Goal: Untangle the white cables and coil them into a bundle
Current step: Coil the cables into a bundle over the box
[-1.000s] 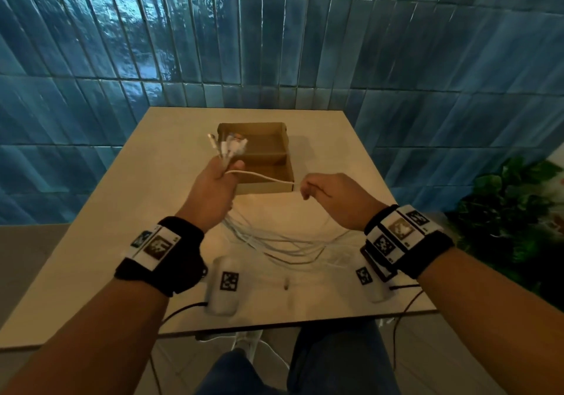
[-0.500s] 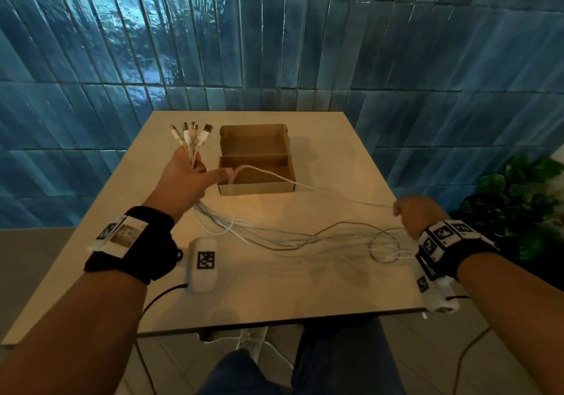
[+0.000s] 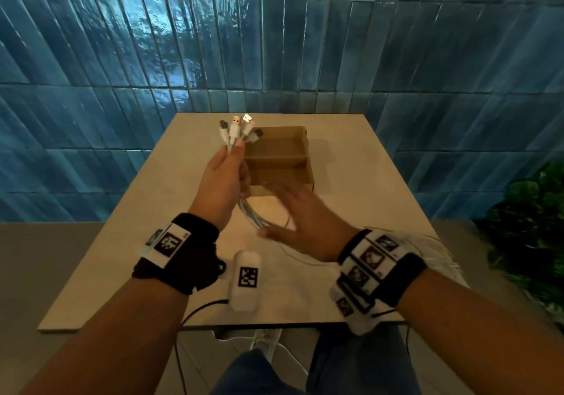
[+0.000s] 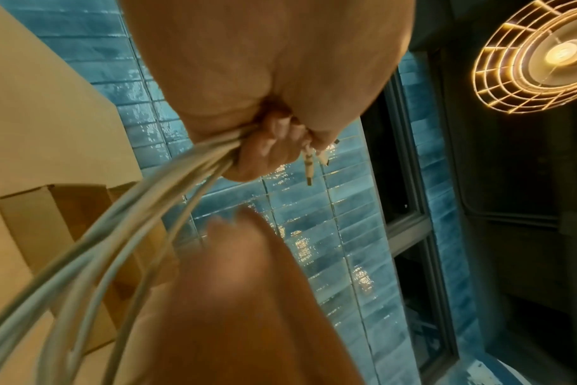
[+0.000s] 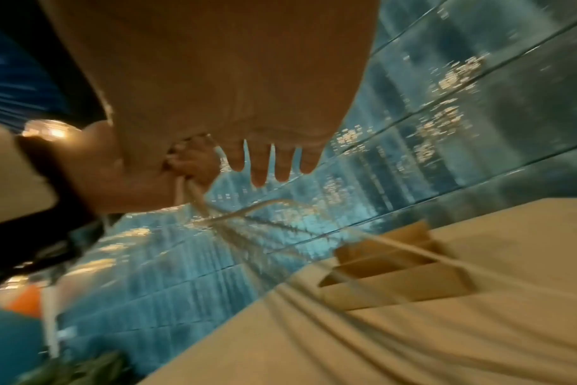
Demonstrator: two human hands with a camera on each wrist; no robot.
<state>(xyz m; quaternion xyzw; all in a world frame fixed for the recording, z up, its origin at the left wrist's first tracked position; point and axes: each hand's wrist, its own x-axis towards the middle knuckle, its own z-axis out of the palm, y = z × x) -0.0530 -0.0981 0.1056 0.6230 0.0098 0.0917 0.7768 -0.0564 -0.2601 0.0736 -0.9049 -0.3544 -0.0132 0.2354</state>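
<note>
My left hand (image 3: 227, 175) is raised over the table and grips a bunch of white cables (image 3: 259, 222) near their ends. Several plugs (image 3: 236, 129) fan out above its fingers. In the left wrist view its fingers (image 4: 277, 138) curl round the cables (image 4: 132, 221). The strands sag below that hand and trail to the table's right edge (image 3: 439, 246). My right hand (image 3: 293, 220) is blurred, with fingers spread, just right of the hanging strands. The right wrist view shows its fingers (image 5: 267, 166) straight and holding nothing, close to the left hand (image 5: 188, 161).
An open cardboard box (image 3: 280, 156) with a divider stands on the beige table (image 3: 351, 165) behind the hands. A blue tiled wall rises behind the table. A green plant (image 3: 531, 230) is off the table's right side.
My right hand let go of the stretched cable and swung back from the right edge to the middle, now open. The left hand rose and shifted right with the plugs.
</note>
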